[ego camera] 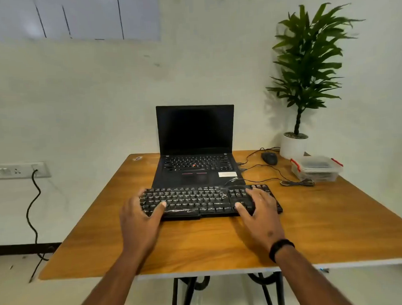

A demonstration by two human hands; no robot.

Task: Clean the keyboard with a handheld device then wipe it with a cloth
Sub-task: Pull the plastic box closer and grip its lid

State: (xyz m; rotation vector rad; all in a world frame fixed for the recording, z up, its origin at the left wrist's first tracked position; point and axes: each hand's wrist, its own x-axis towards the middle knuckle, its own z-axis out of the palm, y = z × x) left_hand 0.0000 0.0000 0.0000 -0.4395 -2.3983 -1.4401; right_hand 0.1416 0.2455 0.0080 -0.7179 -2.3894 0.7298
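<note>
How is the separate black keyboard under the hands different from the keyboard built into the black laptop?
The separate black keyboard is wider, with an extra key block at its right end; the black laptop's keyboard is narrower and has a red dot in the middle. Left hand and right hand touch only the separate one. Both are black with pale lettering.

The single head-worn view looks forward and slightly down from the near edge of the table (323, 228), facing the far wall (102, 98) from close in.

On the table (89, 243) — one keyboard (197, 201), one laptop (196, 150), one mouse (269, 158), one lidded container (316, 168), one potted plant (304, 80) — and two hands, left hand (138, 223), right hand (261, 216).
</note>
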